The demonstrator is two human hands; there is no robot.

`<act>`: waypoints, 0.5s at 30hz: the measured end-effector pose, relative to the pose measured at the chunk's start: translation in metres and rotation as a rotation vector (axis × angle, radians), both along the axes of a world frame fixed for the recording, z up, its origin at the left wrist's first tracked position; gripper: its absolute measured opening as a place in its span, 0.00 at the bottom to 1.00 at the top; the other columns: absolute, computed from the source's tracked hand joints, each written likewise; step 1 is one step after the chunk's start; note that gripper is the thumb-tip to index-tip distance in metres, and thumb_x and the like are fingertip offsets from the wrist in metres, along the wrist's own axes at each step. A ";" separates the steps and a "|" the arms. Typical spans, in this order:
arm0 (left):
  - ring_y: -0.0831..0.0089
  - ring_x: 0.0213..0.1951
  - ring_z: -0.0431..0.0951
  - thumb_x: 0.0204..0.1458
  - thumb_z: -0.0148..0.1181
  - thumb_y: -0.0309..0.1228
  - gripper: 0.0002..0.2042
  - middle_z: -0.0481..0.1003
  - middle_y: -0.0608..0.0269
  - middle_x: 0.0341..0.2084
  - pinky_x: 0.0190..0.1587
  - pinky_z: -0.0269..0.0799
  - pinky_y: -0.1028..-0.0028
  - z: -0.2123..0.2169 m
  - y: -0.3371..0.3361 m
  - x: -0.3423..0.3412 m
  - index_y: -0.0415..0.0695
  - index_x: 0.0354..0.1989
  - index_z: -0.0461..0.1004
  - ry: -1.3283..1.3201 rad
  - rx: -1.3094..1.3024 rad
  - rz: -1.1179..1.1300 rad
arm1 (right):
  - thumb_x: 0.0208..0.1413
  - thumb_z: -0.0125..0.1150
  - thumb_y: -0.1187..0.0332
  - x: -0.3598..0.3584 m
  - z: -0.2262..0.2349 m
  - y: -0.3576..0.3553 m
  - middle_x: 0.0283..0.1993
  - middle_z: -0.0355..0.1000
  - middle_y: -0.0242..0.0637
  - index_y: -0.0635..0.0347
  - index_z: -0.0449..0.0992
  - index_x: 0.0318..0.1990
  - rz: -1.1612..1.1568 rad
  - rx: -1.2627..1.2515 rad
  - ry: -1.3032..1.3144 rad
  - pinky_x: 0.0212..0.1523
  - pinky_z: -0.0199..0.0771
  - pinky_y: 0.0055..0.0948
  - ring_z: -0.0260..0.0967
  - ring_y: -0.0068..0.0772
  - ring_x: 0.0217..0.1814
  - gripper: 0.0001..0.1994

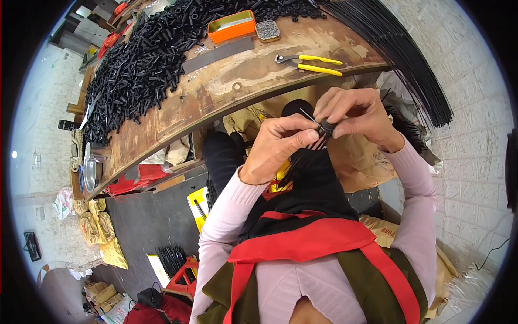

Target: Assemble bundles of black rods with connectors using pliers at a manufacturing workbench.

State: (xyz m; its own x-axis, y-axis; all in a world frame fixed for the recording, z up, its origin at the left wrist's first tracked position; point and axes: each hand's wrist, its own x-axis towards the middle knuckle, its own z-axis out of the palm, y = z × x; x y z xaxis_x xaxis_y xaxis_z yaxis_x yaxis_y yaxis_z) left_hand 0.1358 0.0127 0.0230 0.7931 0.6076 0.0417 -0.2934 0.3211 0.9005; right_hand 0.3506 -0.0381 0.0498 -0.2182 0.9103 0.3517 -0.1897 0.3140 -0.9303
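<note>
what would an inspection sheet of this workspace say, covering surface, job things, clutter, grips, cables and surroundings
surface: wooden bench, worn and patchy
job things: small black part in hand; black tubes heaped on the bench's left and far side; black rods overhanging its right end
clutter: pliers, orange box, small tray of grey bits and dark strip on the bench
grips: left grip and right grip meet at the black part, both pinching; exact finger contact unclear
cables: one thin dark cable by the right wall
surroundings: pale walls, dark floor, yellowish sacks at left
</note>
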 end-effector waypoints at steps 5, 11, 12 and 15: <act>0.77 0.32 0.76 0.54 0.65 0.24 0.06 0.78 0.62 0.30 0.38 0.72 0.77 -0.004 0.001 0.012 0.32 0.34 0.78 -0.080 -0.269 -0.083 | 0.39 0.75 0.77 0.006 -0.016 0.000 0.36 0.77 0.41 0.65 0.79 0.31 0.051 0.019 0.075 0.48 0.73 0.34 0.72 0.39 0.46 0.11; 0.80 0.25 0.74 0.44 0.72 0.24 0.12 0.75 0.62 0.23 0.30 0.72 0.78 0.005 -0.024 0.013 0.36 0.33 0.74 0.292 0.658 0.716 | 0.42 0.66 0.86 -0.032 -0.010 0.000 0.40 0.74 0.41 0.67 0.77 0.35 -0.310 0.037 -0.025 0.50 0.71 0.32 0.71 0.35 0.48 0.11; 0.81 0.25 0.73 0.43 0.73 0.24 0.13 0.74 0.63 0.21 0.30 0.72 0.77 0.008 -0.026 0.008 0.36 0.31 0.72 0.321 0.745 0.753 | 0.43 0.66 0.85 -0.045 -0.008 -0.002 0.42 0.73 0.40 0.67 0.77 0.35 -0.345 0.190 -0.166 0.51 0.70 0.32 0.70 0.34 0.50 0.11; 0.86 0.25 0.71 0.42 0.74 0.23 0.15 0.70 0.70 0.20 0.29 0.71 0.79 0.029 -0.015 -0.022 0.38 0.29 0.69 0.438 0.483 0.621 | 0.47 0.64 0.83 -0.077 -0.010 0.006 0.47 0.70 0.38 0.66 0.78 0.37 -0.278 0.048 0.194 0.55 0.70 0.32 0.69 0.36 0.54 0.08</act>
